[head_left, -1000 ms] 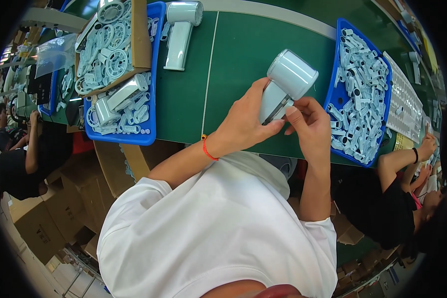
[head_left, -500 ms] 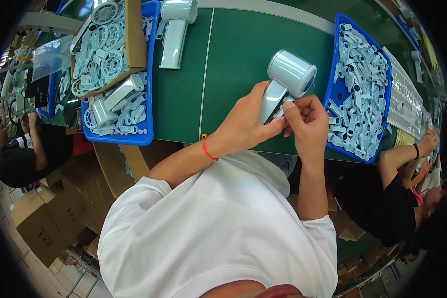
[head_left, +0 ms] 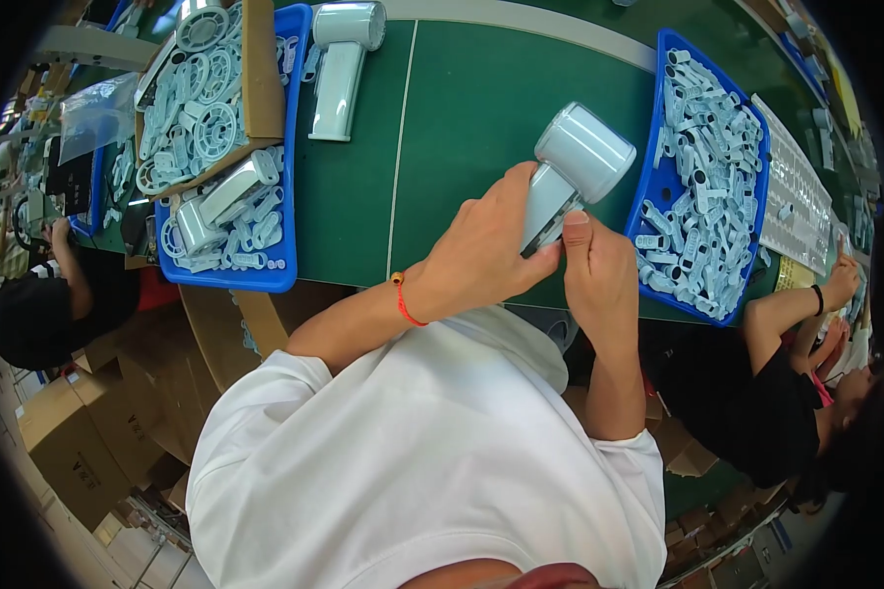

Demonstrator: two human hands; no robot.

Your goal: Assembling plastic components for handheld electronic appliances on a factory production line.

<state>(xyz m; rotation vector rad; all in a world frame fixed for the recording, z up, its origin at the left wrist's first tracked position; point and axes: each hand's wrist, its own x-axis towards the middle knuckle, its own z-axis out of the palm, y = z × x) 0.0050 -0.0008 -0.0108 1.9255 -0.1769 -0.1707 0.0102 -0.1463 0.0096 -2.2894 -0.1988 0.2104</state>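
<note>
A glossy pale blue hair dryer housing [head_left: 584,152] with a drum-shaped head is held above the green table, its head up and to the right. My left hand [head_left: 491,231] wraps round the handle from the left, thumb below. At the handle's right side, my right hand [head_left: 599,270] is closed, with its thumb raised against the handle just below the head. Its other fingers are curled and partly hidden. A second hair dryer housing [head_left: 342,83] of the same kind lies on the table, farther off to the left.
On the left, a blue tray [head_left: 292,196] bears small pale parts and a cardboard box [head_left: 263,74] of ring-shaped pieces. A blue tray [head_left: 648,162] on the right holds many small pale clips. Beyond it lies a white sheet [head_left: 796,201]. Co-workers [head_left: 766,383] sit at either side.
The housing has turned slightly, so its round end face no longer shows. My right hand has shifted down a little, its thumb now upright along the handle's side.
</note>
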